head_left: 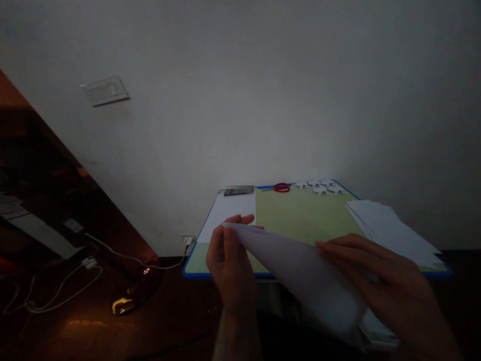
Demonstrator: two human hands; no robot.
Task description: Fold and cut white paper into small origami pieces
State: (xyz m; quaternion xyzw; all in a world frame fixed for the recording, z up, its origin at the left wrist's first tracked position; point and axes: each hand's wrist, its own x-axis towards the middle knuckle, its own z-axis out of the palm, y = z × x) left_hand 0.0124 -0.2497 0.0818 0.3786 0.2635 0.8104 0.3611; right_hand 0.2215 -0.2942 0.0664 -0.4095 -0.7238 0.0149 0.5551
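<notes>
I hold a white sheet of paper (300, 271) over the near edge of a small table (300, 215) with a green top and blue rim. My left hand (229, 260) pinches the sheet's upper left corner, fingers closed on it. My right hand (379, 281) lies over the sheet's right side, fingers extended and pressed along the paper, gripping it. The sheet sags down between the hands.
On the table lie a stack of white sheets (391, 230) at the right, another white sheet (231, 213) at the left, red scissors (281, 187), several small folded paper shapes (321, 186) and a dark flat object (238, 190) at the back. Cables (67, 286) run over the dark floor at left.
</notes>
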